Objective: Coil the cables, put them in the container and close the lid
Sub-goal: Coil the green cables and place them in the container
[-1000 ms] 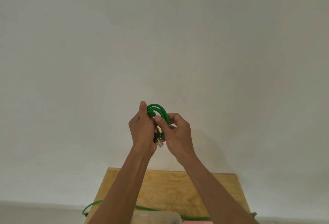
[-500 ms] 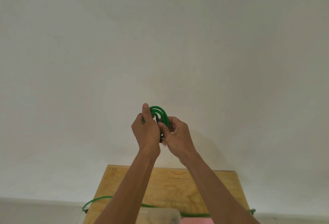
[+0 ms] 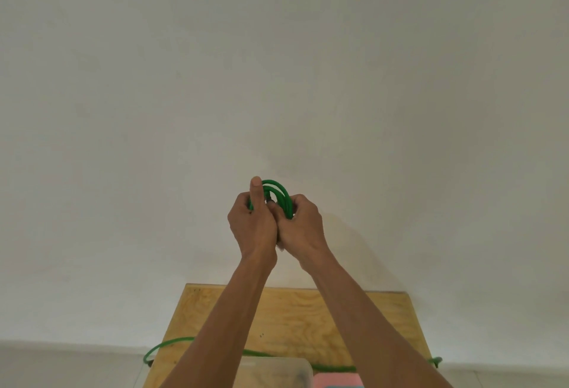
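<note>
A green cable coil [image 3: 278, 193] is held up in front of the white wall, well above the table. My left hand [image 3: 252, 224] grips its left side with the index finger pointing straight up. Pressed against it, my right hand [image 3: 303, 227] is closed around the coil's right side. Only the top loops show above the fingers. A second green cable [image 3: 172, 345] lies loose across the wooden table [image 3: 308, 316], hanging off both side edges. The clear plastic container [image 3: 277, 372] sits at the table's near edge, partly behind my left forearm.
A pink object [image 3: 335, 381] lies right of the container at the bottom of the view. The white wall [image 3: 277, 79] fills most of the view behind the table. A pale floor strip runs along the wall's base on both sides.
Both hands have drawn closer together around the coil, hiding more of it. The whitish plug end seen below the hands earlier is nearly covered. The view tilted slightly down.
</note>
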